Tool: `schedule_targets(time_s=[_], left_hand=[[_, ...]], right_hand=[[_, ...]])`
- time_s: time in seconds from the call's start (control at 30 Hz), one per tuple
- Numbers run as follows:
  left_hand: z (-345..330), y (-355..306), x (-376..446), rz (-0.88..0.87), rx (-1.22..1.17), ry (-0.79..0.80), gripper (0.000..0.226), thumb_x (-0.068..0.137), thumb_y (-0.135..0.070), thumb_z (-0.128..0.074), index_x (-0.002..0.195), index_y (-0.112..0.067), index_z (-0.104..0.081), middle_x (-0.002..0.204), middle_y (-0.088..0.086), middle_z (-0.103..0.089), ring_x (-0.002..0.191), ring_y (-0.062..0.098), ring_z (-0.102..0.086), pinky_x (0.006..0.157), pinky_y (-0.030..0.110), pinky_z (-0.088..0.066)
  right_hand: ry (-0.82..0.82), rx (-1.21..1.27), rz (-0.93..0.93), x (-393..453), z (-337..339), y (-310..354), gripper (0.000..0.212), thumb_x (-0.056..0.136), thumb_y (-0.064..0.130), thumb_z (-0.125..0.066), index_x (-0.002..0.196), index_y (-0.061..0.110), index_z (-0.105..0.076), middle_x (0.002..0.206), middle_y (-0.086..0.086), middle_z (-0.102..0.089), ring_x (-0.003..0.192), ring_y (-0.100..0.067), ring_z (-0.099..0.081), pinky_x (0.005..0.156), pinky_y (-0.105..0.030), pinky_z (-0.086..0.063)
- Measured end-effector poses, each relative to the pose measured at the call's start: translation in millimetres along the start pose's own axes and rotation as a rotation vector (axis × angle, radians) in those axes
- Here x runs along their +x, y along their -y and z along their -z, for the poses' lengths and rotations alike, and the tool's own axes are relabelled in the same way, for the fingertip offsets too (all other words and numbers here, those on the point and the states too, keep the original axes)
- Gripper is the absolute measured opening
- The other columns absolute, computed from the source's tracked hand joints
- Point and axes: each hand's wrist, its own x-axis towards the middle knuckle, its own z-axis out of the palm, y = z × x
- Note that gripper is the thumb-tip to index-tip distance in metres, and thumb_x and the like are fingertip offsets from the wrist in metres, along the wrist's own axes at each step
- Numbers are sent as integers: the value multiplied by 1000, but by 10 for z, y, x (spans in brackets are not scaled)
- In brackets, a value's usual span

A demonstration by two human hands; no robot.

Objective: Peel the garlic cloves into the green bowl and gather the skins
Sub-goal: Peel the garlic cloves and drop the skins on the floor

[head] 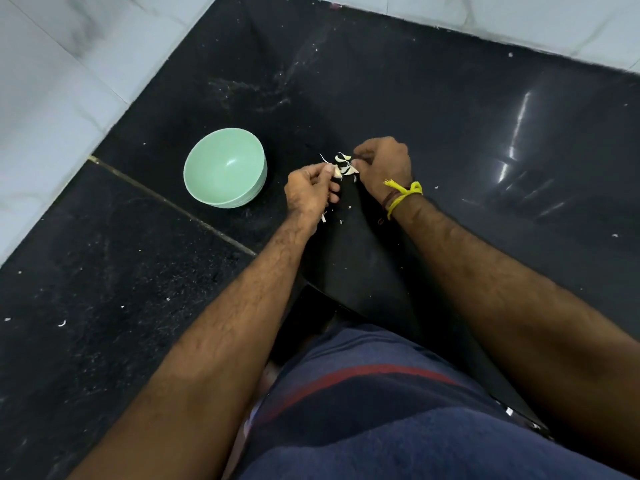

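No legible text, label, brand, number or sign anywhere in view

Both forearms extended forward, left hand and right hand close together, fingers curled, pinching.

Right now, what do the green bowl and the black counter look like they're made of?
The green bowl looks like matte plastic or melamine: even pastel colour, soft sheen, no sharp glare; ceramic can't be ruled out. The black counter looks like polished stone, probably granite: mirror-like light reflections, fine speckle, and a seam between slabs.
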Motion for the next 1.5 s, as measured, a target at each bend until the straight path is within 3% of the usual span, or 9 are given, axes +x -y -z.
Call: schedule_targets(time_s=[0.27, 0.4, 0.5, 0.6, 0.7, 0.87, 1.2, 1.37, 1.5], left_hand=[[193, 70, -143, 199, -442, 89, 35, 98, 6, -36, 126, 7, -57, 87, 17, -68, 70, 19, -68, 63, 22, -56], [280, 145, -250, 193, -646, 213, 46, 94, 16, -37, 134, 0, -52, 119, 22, -67, 113, 30, -67, 91, 30, -58], [303, 228, -327, 104, -654, 294, 51, 97, 16, -43, 144, -5, -46, 138, 18, -59, 131, 29, -56, 92, 27, -54], [339, 302, -389, 41, -670, 317, 52, 99, 13, -46, 146, -8, -45, 146, 15, -53, 137, 27, -50, 89, 20, -53], [362, 348, -439, 22, -656, 290, 44, 98, 6, -56, 140, -6, -51, 139, 14, -60, 129, 25, -59, 94, 25, -55], [358, 473, -546, 8, -538, 182, 22, 89, 0, -71, 111, 6, -68, 91, 11, -75, 85, 19, -73, 86, 31, -60], [339, 568, -579, 42, -552, 123, 26, 91, 1, -69, 115, 10, -67, 89, 9, -77, 86, 17, -74, 87, 30, -60], [337, 573, -522, 34, -435, 145, 29, 94, -2, -67, 120, 9, -66, 101, 7, -76, 90, 13, -73, 81, 23, -59], [363, 562, -486, 44, -372, 180, 29, 94, -1, -66, 121, 8, -66, 96, -1, -77, 90, 8, -73, 80, 21, -58]], right_hand=[[-166, 174, -30, -446, -4, 55, 20, 85, 3, -62, 93, 12, -78, 91, 0, -77, 87, -12, -71, 88, -26, -55], [55, 267, -87, -664, -135, 79, 13, 85, 14, -70, 96, 15, -77, 85, 2, -76, 79, -11, -72, 80, -33, -60], [239, 322, -126, -708, -236, 76, 18, 80, 27, -78, 96, 19, -77, 82, 2, -76, 77, -15, -73, 76, -44, -61], [262, 416, -158, -722, -242, 105, 17, 79, 16, -81, 95, 13, -76, 84, -5, -76, 77, -18, -73, 78, -41, -61], [317, 534, -164, -730, -190, 145, 22, 83, -1, -75, 105, -2, -72, 87, -11, -73, 75, -16, -69, 71, -28, -59], [265, 611, -200, -785, -233, 98, 21, 82, -1, -76, 103, -1, -72, 84, -11, -72, 70, -9, -67, 63, -18, -52], [308, 517, -77, -807, -201, 45, 19, 83, -6, -72, 102, -3, -71, 91, -17, -73, 81, -19, -69, 77, -33, -59], [328, 304, 50, -712, -205, -25, 25, 83, 8, -77, 108, 12, -75, 94, -12, -75, 89, -30, -71, 86, -41, -59], [296, 452, -34, -763, -274, -61, 27, 82, 7, -78, 109, 10, -75, 95, -6, -76, 90, -17, -73, 87, -33, -58]])
